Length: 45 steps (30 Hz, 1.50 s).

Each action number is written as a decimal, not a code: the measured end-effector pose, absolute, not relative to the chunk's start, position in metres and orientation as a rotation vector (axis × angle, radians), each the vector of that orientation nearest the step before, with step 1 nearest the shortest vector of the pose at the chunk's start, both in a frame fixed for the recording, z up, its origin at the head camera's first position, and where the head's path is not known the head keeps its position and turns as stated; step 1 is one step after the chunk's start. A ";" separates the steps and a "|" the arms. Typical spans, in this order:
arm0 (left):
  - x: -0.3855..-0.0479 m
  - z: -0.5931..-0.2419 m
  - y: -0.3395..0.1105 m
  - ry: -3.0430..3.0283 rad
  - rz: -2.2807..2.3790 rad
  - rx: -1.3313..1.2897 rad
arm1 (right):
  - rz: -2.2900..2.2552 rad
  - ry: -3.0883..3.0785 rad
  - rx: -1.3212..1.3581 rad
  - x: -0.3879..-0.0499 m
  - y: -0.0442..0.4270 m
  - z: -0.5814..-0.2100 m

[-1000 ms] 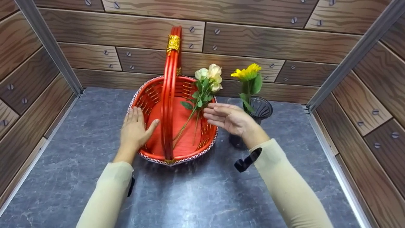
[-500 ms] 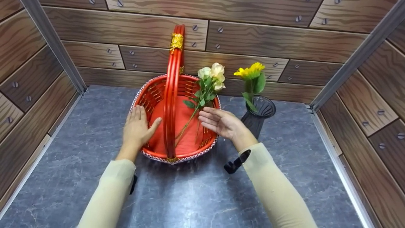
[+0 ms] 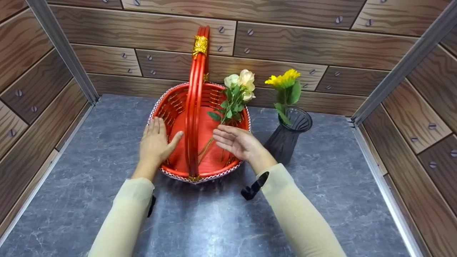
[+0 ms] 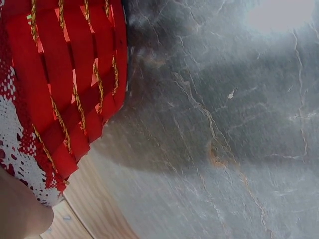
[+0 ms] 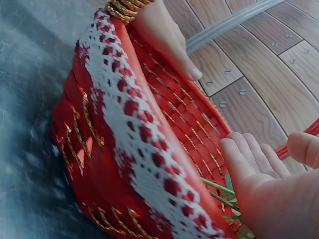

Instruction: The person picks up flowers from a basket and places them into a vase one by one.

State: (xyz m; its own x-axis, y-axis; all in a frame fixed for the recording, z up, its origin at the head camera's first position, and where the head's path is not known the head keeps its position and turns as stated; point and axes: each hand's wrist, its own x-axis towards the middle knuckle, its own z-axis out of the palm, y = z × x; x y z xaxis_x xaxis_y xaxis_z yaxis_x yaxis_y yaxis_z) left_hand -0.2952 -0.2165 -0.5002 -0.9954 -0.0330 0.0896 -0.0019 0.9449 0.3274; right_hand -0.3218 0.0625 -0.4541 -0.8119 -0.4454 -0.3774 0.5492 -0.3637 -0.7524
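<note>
A red woven basket [image 3: 177, 93] with a tall handle [image 3: 192, 107] stands upright in the head view. My left hand [image 3: 153, 148] rests on its left rim, fingers straight and thumb spread inward. Over the right side hovers my right hand [image 3: 241, 145], palm tilted up, fingers extended and holding nothing. A bunch of cream roses [image 3: 242, 84] leans inside, blooms above the back right rim; my right hand partly hides the stems. In the right wrist view green stems [image 5: 219, 187] show behind that hand. White lace [image 5: 134, 149] trims the basket's outside.
Right of the basket stands a dark glass vase [image 3: 284, 142] holding a yellow flower [image 3: 284, 79] with green leaves. Wood-patterned panels [image 3: 314, 46] wall the grey marbled table [image 3: 207, 221] on the back and both sides.
My right hand has moved left and slightly down, from beside the vase to over the basket, uncovering more of the vase. My left hand stays on the rim; the view shifts slightly.
</note>
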 end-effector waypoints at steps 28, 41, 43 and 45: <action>-0.296 -0.497 -0.219 -2.988 -0.500 0.020 | -2.144 1.325 0.324 -0.326 0.041 -0.469; -0.295 -0.500 -0.219 -2.990 -0.526 0.018 | -2.091 1.375 0.389 -0.329 0.041 -0.470; -0.295 -0.500 -0.218 -2.992 -0.527 0.020 | -2.094 1.364 0.395 -0.329 0.041 -0.471; -0.295 -0.501 -0.218 -2.992 -0.522 0.020 | -2.095 1.356 0.398 -0.329 0.041 -0.472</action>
